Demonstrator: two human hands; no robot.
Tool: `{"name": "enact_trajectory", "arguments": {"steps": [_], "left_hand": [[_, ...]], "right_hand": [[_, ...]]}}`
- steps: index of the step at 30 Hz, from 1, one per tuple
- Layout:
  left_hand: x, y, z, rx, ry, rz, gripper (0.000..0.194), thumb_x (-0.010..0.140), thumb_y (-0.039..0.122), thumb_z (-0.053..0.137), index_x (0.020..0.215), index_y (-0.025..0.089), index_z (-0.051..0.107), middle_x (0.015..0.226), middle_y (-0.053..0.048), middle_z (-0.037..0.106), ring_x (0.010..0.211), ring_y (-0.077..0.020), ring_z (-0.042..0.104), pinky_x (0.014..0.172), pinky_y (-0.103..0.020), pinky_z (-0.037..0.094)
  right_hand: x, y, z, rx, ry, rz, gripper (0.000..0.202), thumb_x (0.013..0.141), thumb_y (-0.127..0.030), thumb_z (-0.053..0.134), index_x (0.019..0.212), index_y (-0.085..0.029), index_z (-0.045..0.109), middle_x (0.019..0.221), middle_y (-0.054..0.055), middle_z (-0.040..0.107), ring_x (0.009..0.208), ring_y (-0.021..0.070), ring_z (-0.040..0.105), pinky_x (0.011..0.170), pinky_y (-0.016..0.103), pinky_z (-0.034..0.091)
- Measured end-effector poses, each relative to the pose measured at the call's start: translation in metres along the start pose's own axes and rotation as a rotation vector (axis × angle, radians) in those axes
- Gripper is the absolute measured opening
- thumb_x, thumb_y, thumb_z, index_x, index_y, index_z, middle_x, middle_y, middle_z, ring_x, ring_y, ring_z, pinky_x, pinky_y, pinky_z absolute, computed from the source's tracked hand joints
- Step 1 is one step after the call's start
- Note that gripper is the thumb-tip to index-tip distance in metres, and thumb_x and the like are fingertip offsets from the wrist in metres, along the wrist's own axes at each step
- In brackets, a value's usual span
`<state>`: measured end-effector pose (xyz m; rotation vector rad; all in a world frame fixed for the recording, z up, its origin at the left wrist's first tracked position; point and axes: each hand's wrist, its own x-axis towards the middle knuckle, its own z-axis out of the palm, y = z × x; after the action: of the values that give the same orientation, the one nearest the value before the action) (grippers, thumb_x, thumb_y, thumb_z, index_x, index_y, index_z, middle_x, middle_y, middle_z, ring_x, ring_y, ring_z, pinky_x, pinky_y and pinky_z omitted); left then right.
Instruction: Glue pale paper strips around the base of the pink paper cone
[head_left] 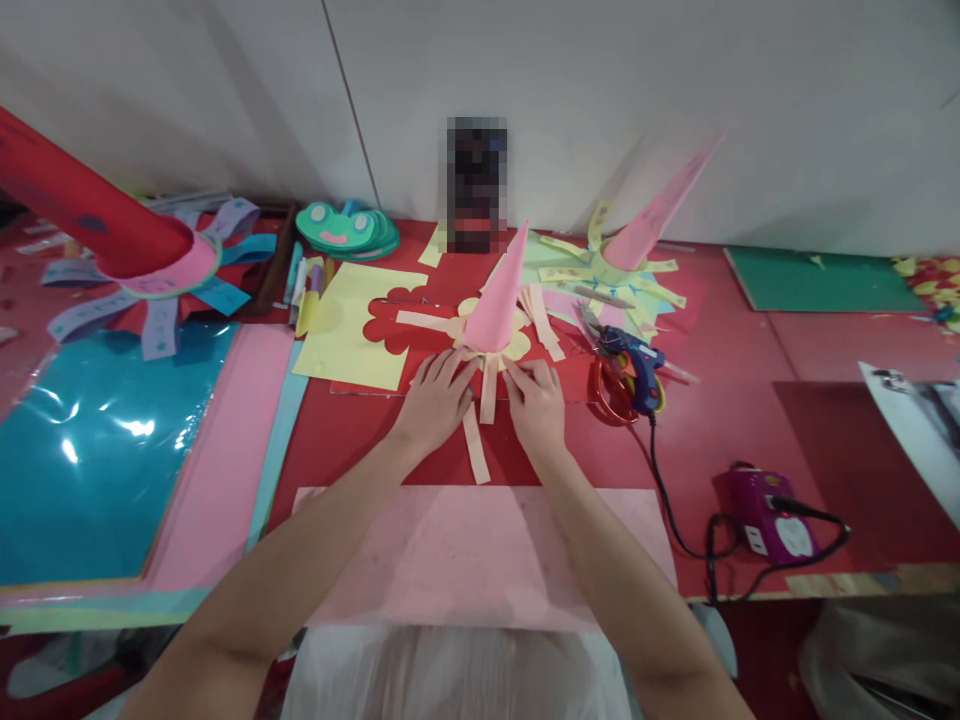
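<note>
A pink paper cone [497, 300] stands on a pale yellow scalloped paper flower [517, 343] in the middle of the table. Peach paper strips stick out from the cone's foot, one to the left [424, 321] and one toward me [489, 392]. My left hand [441, 402] and my right hand [538, 402] are on either side of the front strip, their fingertips closed on its upper end against the cone's base. A loose peach strip [475, 445] lies just below my left hand. More strips [541, 322] lie right of the cone.
A blue glue gun [641, 365] lies to the right, its cord running to a purple power socket box [772, 515]. Behind stands another pink cone [660, 210] with yellow strips. Yellow paper [360, 335], markers [309, 290], a red tube [90, 200] and blue sheets [97, 450] are at left.
</note>
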<state>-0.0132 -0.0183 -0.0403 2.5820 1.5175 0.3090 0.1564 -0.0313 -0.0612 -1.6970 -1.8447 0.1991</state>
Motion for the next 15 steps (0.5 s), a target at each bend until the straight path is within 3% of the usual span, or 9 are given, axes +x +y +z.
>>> {"name": "enact_trajectory", "arguments": {"steps": [9,15], "left_hand": [[-0.0020,0.0002,-0.0019,-0.025,0.000,0.016,0.041,0.094,0.018,0.033,0.132,0.016,0.048,0.141,-0.013,0.043,0.134,-0.0276,0.035,0.111,-0.048,0.030],[-0.0037,0.0012,-0.0040,-0.021,-0.027,0.024,0.043,0.096,0.027,0.034,0.138,0.018,0.042,0.144,-0.013,0.039,0.136,-0.0287,0.033,0.112,-0.049,0.028]], "right_hand": [[0.0061,0.0015,0.0003,-0.036,-0.027,-0.028,0.035,0.094,-0.026,0.039,0.114,-0.023,0.067,0.090,0.010,0.054,0.083,0.0198,0.049,0.079,0.035,0.046],[0.0071,0.0027,0.0016,-0.044,-0.022,-0.039,0.035,0.094,-0.026,0.039,0.115,-0.024,0.067,0.090,0.010,0.054,0.082,0.0191,0.048,0.078,0.035,0.046]]}}
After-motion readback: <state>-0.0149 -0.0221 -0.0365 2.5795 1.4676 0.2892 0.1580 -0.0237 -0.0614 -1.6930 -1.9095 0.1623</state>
